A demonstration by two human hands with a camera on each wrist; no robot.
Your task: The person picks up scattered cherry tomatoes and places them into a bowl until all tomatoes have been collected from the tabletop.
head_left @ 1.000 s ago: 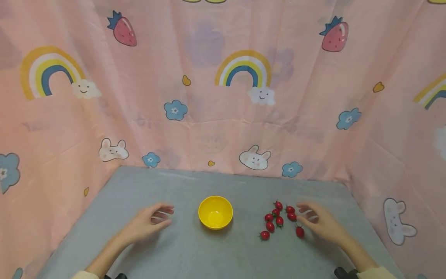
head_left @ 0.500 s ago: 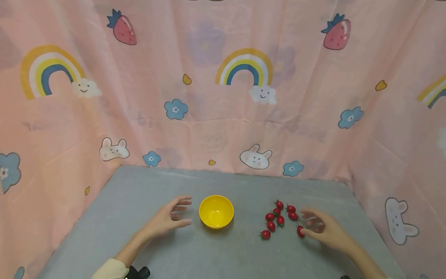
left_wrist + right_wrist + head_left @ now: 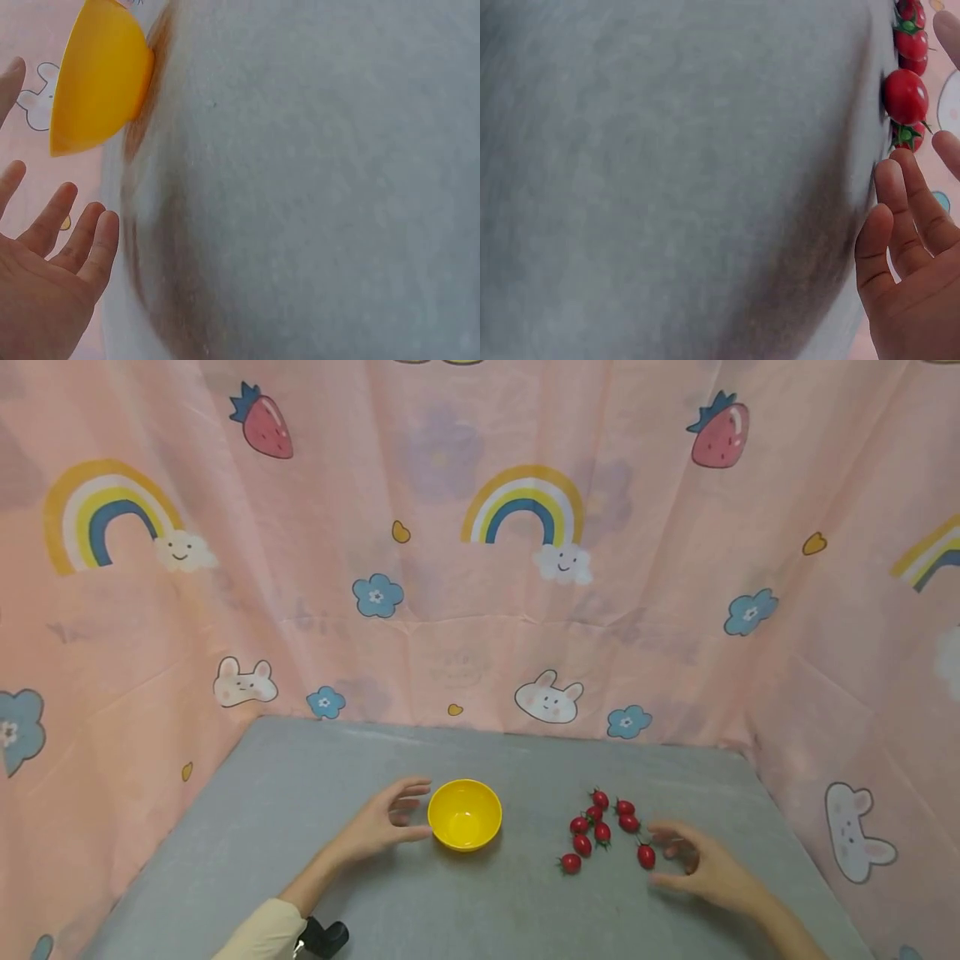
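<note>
A yellow bowl [image 3: 464, 815] stands upright in the middle of the grey table, its inside bare. My left hand [image 3: 385, 818] is just left of it, fingers and thumb spread, tips right at the rim in the head view. In the left wrist view the bowl [image 3: 103, 79] shows beyond the spread fingers [image 3: 96, 251]. Several small red cherry tomatoes [image 3: 582, 845] with green stems lie in a loose group right of the bowl. My right hand [image 3: 705, 867] is by the nearest cherry tomato [image 3: 646, 856], thumb and fingers apart, holding nothing. Several cherry tomatoes [image 3: 905, 97] show past its fingertips in the right wrist view.
The grey table [image 3: 480, 910] runs back to a pink curtain [image 3: 450, 652] printed with rainbows, strawberries and rabbits, which also hangs along both sides. A black wrist device [image 3: 324, 937] sits by my left sleeve [image 3: 264, 932].
My left hand has moved right, up to the bowl, its fingers spreading. My right hand has shifted slightly toward me around the nearest tomato. Bowl and tomatoes stay in place.
</note>
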